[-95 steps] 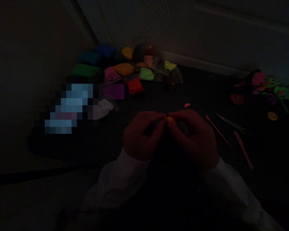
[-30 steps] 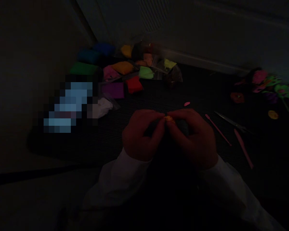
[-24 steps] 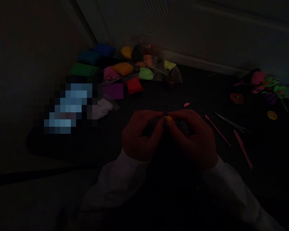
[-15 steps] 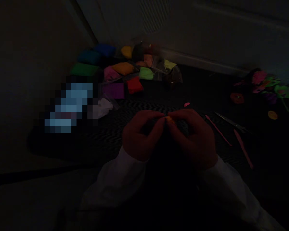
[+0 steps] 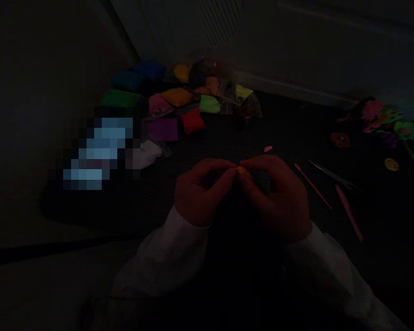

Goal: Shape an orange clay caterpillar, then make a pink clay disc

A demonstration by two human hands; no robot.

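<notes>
Over the dark table, my left hand [image 5: 200,191] and my right hand [image 5: 279,197] meet fingertip to fingertip. Between them is a small orange piece of modelling clay [image 5: 244,172], pinched by thumb and fingers from both sides. Most of the clay is covered by the fingers, so its full shape is hidden. Just beyond the hands lies a little pink bit of clay [image 5: 268,149]. To the right of my right hand rest a thin pink modelling tool [image 5: 312,185], metal scissors [image 5: 331,174] and a pink plastic knife [image 5: 349,213].
Bags of coloured clay, among them red [image 5: 192,121], purple [image 5: 163,129] and green [image 5: 121,98], crowd the back left. A blurred-out bright screen [image 5: 101,147] lies at left. Colourful clay flowers [image 5: 382,117], a red piece [image 5: 340,140] and a yellow disc [image 5: 391,164] sit at right.
The fingertips have shifted slightly around the orange clay, and a bit more of it shows. My left hand has moved up a little. Objects on the table stay put.
</notes>
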